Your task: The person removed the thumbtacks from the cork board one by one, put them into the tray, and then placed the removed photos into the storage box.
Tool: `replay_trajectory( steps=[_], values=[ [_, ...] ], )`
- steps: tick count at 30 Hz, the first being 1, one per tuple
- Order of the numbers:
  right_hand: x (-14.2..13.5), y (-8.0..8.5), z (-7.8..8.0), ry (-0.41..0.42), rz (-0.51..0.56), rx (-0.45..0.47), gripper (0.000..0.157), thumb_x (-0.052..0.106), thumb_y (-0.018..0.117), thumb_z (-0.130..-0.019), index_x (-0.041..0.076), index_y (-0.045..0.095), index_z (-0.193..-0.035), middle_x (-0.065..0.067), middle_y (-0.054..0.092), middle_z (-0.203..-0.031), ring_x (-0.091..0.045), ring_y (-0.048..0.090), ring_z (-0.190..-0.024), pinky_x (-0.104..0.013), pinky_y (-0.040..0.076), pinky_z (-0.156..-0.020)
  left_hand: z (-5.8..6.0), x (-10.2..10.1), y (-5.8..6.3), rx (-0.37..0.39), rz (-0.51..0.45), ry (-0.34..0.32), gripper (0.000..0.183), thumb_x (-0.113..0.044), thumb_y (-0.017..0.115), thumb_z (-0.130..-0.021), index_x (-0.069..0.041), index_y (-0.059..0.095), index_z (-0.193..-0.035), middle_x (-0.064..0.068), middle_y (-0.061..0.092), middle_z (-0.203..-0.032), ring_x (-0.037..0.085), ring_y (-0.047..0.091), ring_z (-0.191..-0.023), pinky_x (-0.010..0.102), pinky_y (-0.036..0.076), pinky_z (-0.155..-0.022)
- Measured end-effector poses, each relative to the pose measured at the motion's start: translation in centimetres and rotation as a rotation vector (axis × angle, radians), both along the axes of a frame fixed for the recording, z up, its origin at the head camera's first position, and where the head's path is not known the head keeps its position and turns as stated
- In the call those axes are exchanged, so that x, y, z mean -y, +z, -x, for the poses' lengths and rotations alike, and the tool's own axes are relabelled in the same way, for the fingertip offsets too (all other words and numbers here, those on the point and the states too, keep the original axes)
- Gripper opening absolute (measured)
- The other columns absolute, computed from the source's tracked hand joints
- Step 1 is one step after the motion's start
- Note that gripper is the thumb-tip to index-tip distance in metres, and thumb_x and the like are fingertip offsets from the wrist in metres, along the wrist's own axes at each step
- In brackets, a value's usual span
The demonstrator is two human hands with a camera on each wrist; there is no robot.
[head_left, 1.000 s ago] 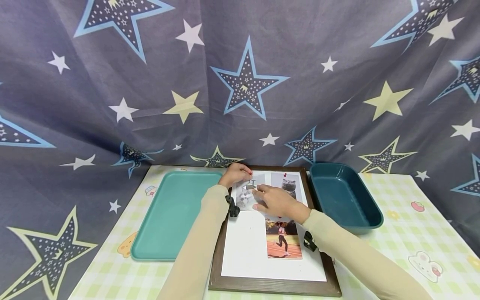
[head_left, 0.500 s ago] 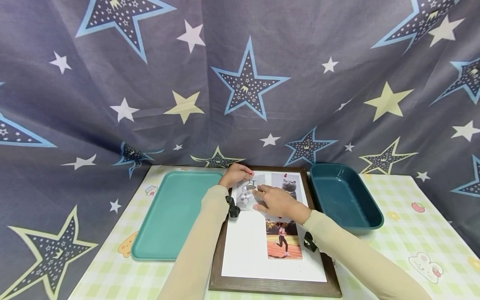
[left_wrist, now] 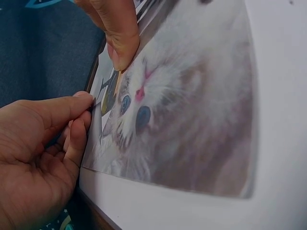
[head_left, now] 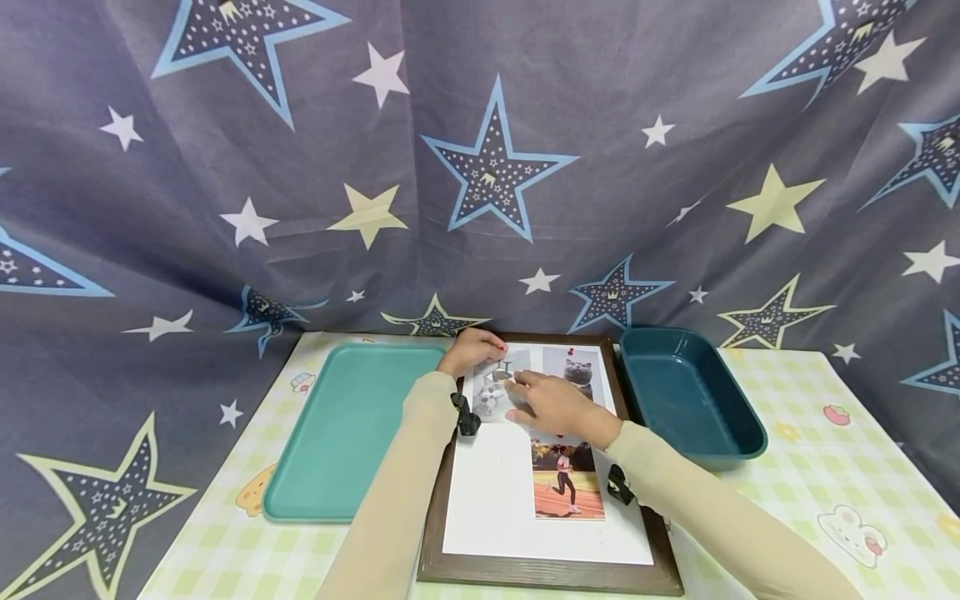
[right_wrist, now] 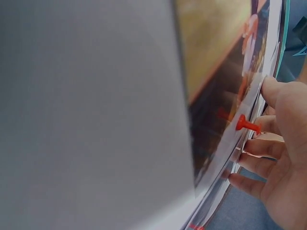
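Note:
My left hand (head_left: 471, 352) pinches a red push pin (head_left: 501, 347) between thumb and index finger at the top edge of a white cat photo (head_left: 491, 402). In the left wrist view the fingertips hide most of the pin. My right hand (head_left: 558, 406) lies over the same photo with fingers spread, fingertips pressing on its surface. The photo lies on a white board (head_left: 487, 492) in a brown frame (head_left: 551, 572). Beside it a grey cat photo (head_left: 579, 368) has a red pin (head_left: 571, 352) at its top. Below is a runner photo (head_left: 567, 492), whose red pin (right_wrist: 243, 123) shows in the right wrist view.
A flat teal tray (head_left: 352, 433) lies left of the board. A deep dark-teal bin (head_left: 693, 400) stands close by the board's right side. A green checked cloth (head_left: 810, 475) covers the table, and a star-patterned curtain (head_left: 465, 275) hangs right behind it.

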State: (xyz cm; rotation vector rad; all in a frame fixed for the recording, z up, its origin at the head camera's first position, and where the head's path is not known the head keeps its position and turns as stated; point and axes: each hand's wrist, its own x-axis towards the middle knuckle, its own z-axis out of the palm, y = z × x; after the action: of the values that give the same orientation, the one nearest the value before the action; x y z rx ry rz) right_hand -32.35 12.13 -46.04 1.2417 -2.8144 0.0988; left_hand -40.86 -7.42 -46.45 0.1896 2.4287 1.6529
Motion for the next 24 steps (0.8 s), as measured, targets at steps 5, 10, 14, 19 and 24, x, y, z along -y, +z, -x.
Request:
replay_trajectory(
  steps=[5,10,14,19,24],
  values=[
    [-0.02,-0.05,0.07,0.005,0.004,-0.019,0.056,0.043,0.055,-0.104,0.003,0.058,-0.143,-0.025,0.059,-0.141,-0.039,0.063,-0.123,-0.049,0.057,-0.099,0.32,0.04,-0.23,0.012,-0.021,0.008,0.018,0.002,0.07,-0.09,0.008,0.073,-0.107,0.016,0.073,-0.101,0.012,0.063,-0.081,0.024,0.056,-0.077],
    [-0.02,-0.01,0.02,0.001,0.003,-0.013,0.056,0.043,0.056,-0.104,0.003,0.058,-0.143,-0.025,0.059,-0.141,-0.039,0.063,-0.124,-0.049,0.056,-0.1,0.49,0.06,-0.4,0.017,-0.022,0.01,0.017,0.001,0.071,-0.091,0.007,0.073,-0.107,0.014,0.073,-0.101,0.012,0.063,-0.082,0.023,0.056,-0.077],
    [-0.01,0.11,-0.13,-0.003,0.004,0.004,0.057,0.043,0.055,-0.104,0.003,0.056,-0.144,-0.025,0.058,-0.142,-0.04,0.062,-0.125,-0.05,0.056,-0.101,0.26,0.06,-0.23,0.017,-0.014,0.014,0.018,0.001,0.07,-0.091,0.007,0.073,-0.108,0.016,0.073,-0.103,0.013,0.063,-0.084,0.025,0.056,-0.079],
    [-0.04,0.22,-0.25,0.001,0.022,0.017,0.057,0.042,0.056,-0.104,0.003,0.056,-0.145,-0.027,0.057,-0.142,-0.042,0.061,-0.125,-0.052,0.054,-0.103,-0.05,-0.05,0.07,0.019,-0.003,0.019,0.018,0.0,0.07,-0.092,0.007,0.073,-0.108,0.016,0.072,-0.104,0.014,0.063,-0.085,0.027,0.057,-0.081],
    [-0.13,0.18,-0.15,0.006,0.036,0.017,0.057,0.042,0.057,-0.104,0.002,0.056,-0.144,-0.027,0.058,-0.141,-0.042,0.061,-0.126,-0.052,0.053,-0.105,-0.02,-0.18,0.07,0.015,0.005,0.021,0.017,0.0,0.07,-0.092,0.006,0.073,-0.108,0.014,0.072,-0.101,0.013,0.062,-0.084,0.027,0.056,-0.082]
  ],
)
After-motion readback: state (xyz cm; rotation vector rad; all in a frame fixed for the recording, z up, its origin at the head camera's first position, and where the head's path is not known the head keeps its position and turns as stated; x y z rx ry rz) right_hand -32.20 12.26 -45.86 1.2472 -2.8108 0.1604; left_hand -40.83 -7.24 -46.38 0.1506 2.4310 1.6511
